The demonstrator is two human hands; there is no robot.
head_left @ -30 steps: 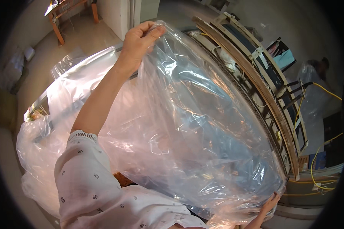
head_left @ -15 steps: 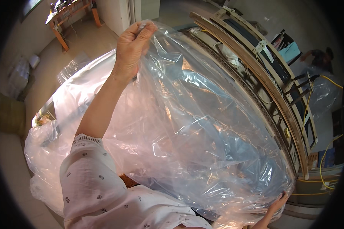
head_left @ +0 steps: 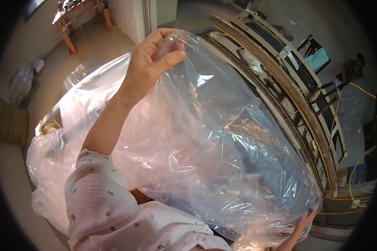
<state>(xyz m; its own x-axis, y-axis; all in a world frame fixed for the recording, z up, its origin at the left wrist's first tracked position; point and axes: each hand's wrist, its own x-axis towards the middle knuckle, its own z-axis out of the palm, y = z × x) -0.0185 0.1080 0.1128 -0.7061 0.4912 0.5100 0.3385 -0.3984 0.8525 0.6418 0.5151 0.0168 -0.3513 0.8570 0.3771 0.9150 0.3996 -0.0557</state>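
Big clear plastic bag [head_left: 205, 138] held up in front of the chest, spread wide, filling most of the view. Hands are well apart, one at each end of it.

Left hand [head_left: 148, 62] is raised high, arm out of a white patterned sleeve [head_left: 100, 196], thumb and fingers pinched shut on the top edge of the film. Right hand [head_left: 306, 219] is low at the lower right, fingertips on the bag's bottom corner; looks like it has hold of the film there, but only the fingers show, so I cannot tell how firm the grip is.

Handling, my read: thin film, very light, no stiffness at all. It billows and creases, sags between the two hold points. Slippery and clingy both (layers likely stick to each other). Tears easily if it snags on a hard edge. Best taken at edges or corners with a pinch, as the left hand does; a grab at the middle just bunches it.

Around it: more clear plastic sheet [head_left: 58, 167] heaped low on the left, behind the arm. Curved wooden frame [head_left: 289, 96] with slats runs down the right side just behind the bag, yellow cable [head_left: 356, 90] beyond it. Wooden table [head_left: 77, 14] far off at top left on a pale floor. Another person [head_left: 354, 69] at far right, blurred.
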